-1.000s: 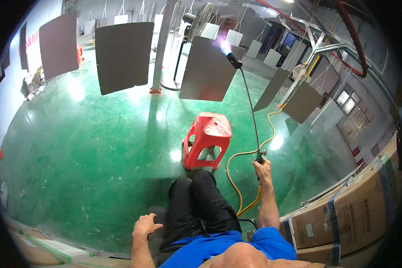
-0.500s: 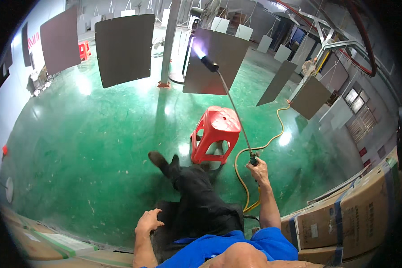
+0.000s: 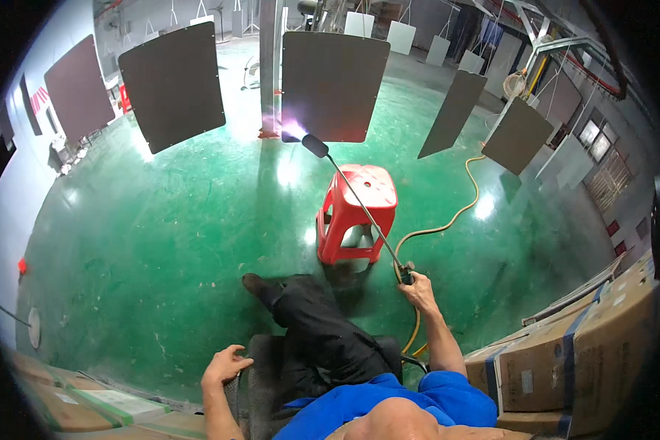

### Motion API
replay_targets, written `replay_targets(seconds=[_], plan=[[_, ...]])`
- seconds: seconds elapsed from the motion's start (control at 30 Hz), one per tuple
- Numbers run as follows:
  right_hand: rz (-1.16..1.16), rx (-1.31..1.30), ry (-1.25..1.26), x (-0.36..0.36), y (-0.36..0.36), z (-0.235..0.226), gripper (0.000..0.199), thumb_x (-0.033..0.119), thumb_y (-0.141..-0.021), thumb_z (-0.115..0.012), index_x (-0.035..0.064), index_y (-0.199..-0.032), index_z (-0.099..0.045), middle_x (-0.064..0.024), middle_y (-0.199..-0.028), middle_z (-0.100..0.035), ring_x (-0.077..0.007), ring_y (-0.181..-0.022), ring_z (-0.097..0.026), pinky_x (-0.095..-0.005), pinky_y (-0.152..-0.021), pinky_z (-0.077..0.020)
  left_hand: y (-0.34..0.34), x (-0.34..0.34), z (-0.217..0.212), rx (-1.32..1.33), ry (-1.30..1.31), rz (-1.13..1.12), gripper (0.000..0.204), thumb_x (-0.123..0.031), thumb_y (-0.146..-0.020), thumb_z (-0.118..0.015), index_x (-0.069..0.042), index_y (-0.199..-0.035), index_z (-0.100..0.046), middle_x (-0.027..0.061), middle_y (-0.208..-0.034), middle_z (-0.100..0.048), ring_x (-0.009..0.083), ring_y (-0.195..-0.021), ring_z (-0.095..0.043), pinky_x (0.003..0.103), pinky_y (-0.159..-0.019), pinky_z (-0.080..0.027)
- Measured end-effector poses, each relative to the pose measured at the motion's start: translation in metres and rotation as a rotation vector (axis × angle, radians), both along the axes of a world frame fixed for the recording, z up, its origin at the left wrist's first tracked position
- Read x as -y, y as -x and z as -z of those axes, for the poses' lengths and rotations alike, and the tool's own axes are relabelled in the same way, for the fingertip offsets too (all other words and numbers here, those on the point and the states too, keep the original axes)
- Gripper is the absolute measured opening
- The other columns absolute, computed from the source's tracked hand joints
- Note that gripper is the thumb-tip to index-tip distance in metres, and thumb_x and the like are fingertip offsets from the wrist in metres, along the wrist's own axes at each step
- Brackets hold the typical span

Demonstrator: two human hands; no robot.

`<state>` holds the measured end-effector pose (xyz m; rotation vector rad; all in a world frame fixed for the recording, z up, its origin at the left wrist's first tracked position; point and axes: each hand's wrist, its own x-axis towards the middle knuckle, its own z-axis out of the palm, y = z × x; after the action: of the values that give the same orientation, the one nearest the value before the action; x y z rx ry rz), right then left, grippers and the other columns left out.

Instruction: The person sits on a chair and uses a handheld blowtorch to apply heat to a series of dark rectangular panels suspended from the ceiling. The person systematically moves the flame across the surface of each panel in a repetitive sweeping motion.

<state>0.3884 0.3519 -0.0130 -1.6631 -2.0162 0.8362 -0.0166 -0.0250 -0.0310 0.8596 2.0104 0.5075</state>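
My right hand [image 3: 419,292] is closed around the handle of a long gas torch [image 3: 353,198]. Its thin metal tube slants up and left over the stool to a dark nozzle, where a purple-white flame burns. The flame is by the lower left edge of a dark hanging panel [image 3: 335,84]; whether it touches is hard to tell. My left hand [image 3: 227,364] rests with loosely spread fingers beside the dark chair [image 3: 265,378] I sit on, holding nothing.
A red plastic stool [image 3: 367,187] stands ahead on the green floor [image 3: 161,257]. A yellow hose [image 3: 447,226] snakes across it at the right. More dark panels [image 3: 174,84] hang in a row. A metal post [image 3: 270,66] rises behind. Cardboard boxes [image 3: 539,378] are stacked at the right.
The torch nozzle and flame have swung down and left, to the panel's lower left edge. My left hand has moved slightly left. The view has shifted, and the hanging panels appear further left.
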Motion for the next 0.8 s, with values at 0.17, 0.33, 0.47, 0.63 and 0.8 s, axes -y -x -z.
replay_targets(seconds=[0.17,0.33,0.47,0.63,0.8], plan=[[0.041,-0.068,0.049,0.002,-0.025,-0.001,0.028,0.021,-0.069,-0.07,-0.0023,-0.083,-0.061,-0.0081,-0.063,-0.057,-0.0171,-0.059,-0.052,-0.0351,-0.058,-0.0446,0.008,-0.001,-0.001,-0.047,0.087,-0.104,0.058,-0.035,-0.079,-0.078,-0.003,-0.124,-0.06,0.0124,-0.094,-0.071,0.0185,-0.078,-0.068,0.033,-0.073,-0.053],[0.095,-0.13,0.12,0.008,-0.045,0.007,0.032,0.023,-0.068,-0.071,-0.0019,-0.085,-0.062,-0.0072,-0.063,-0.057,-0.0168,-0.059,-0.054,-0.0349,-0.059,-0.0458,0.004,-0.013,-0.007,-0.071,0.188,-0.103,0.061,-0.039,-0.078,-0.077,-0.004,-0.125,-0.059,0.0145,-0.1,-0.07,0.0211,-0.082,-0.068,0.035,-0.075,-0.053],[0.123,-0.161,0.086,0.008,-0.064,0.034,0.033,0.024,-0.067,-0.071,-0.0019,-0.087,-0.063,-0.0061,-0.062,-0.055,-0.0172,-0.059,-0.054,-0.0349,-0.059,-0.0458,0.008,-0.029,-0.008,-0.188,0.174,0.026,0.066,-0.044,-0.077,-0.075,-0.005,-0.128,-0.058,0.0174,-0.108,-0.068,0.0249,-0.094,-0.067,0.036,-0.082,-0.053],[0.14,-0.157,0.026,0.012,-0.081,0.045,0.035,0.025,-0.067,-0.072,-0.0024,-0.086,-0.062,-0.0057,-0.063,-0.056,-0.0169,-0.059,-0.054,-0.0349,-0.059,-0.0455,0.022,-0.06,0.001,-0.198,0.203,0.083,0.069,-0.046,-0.078,-0.073,-0.005,-0.13,-0.056,0.0174,-0.116,-0.067,0.0272,-0.103,-0.065,0.038,-0.087,-0.052],[0.249,-0.287,0.097,0.023,-0.09,0.024,0.031,0.023,-0.067,-0.072,-0.0009,-0.085,-0.065,-0.0034,-0.067,-0.058,-0.0143,-0.061,-0.054,-0.0321,-0.06,-0.0453,0.035,-0.062,0.034,-0.179,0.236,0.059,0.069,-0.048,-0.078,-0.073,-0.005,-0.13,-0.057,0.015,-0.111,-0.068,0.0236,-0.094,-0.067,0.036,-0.083,-0.053]])
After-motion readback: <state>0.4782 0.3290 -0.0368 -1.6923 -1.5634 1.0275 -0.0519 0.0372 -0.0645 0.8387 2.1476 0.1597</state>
